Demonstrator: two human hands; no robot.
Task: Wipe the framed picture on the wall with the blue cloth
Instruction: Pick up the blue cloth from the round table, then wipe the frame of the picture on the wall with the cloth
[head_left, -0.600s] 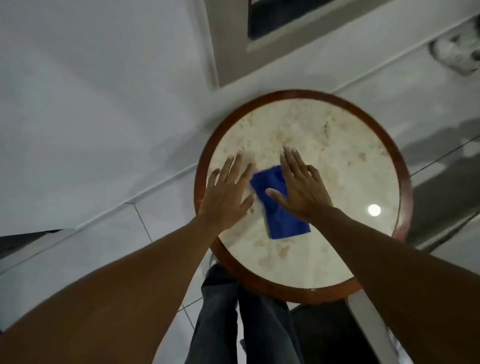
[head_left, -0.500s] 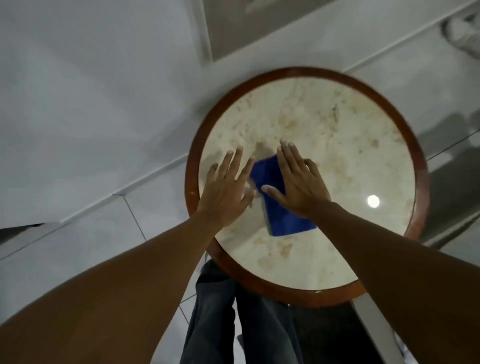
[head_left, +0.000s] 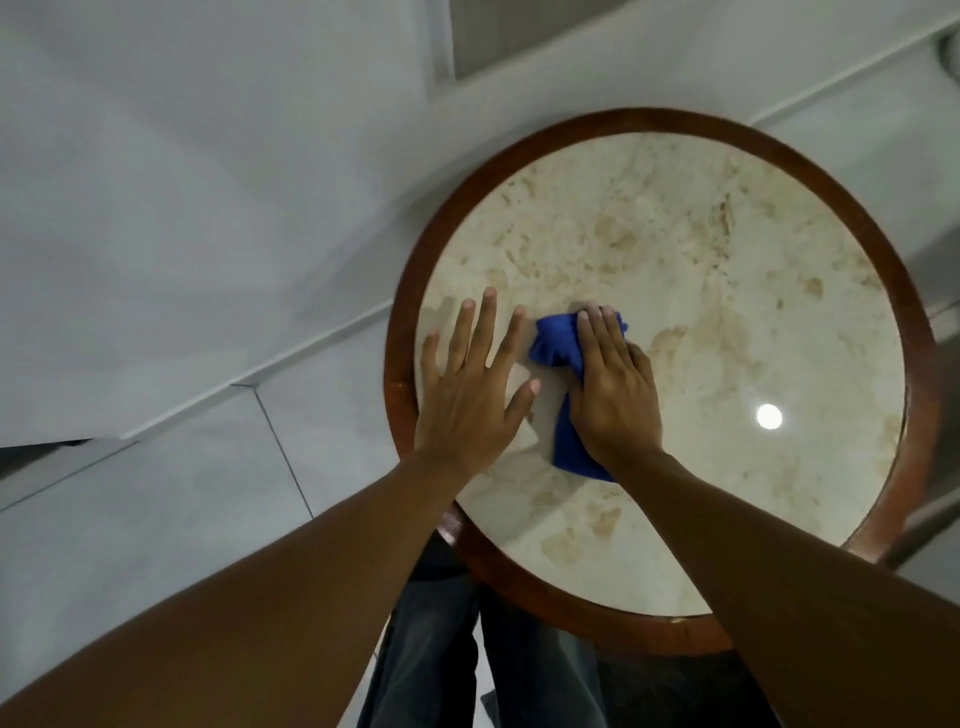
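Note:
A blue cloth (head_left: 555, 347) lies bunched on a round marble table top with a dark wooden rim (head_left: 519, 171). My right hand (head_left: 613, 395) lies over the cloth, fingers curled around its far end and gripping it. My left hand (head_left: 472, 384) rests flat on the marble just left of the cloth, fingers spread, holding nothing. A pale corner of the framed picture (head_left: 519, 36) on the wall shows at the top edge; most of it is out of view.
The white wall (head_left: 208, 182) fills the upper left and meets pale floor tiles (head_left: 182, 493) at a skirting line. My dark trousers (head_left: 467, 665) show below the table rim. A bright light reflection (head_left: 769, 417) sits on the marble at the right.
My right hand has closed around the cloth and bunched its far end; before it lay flat on it. The view has dropped, so less of the picture frame shows.

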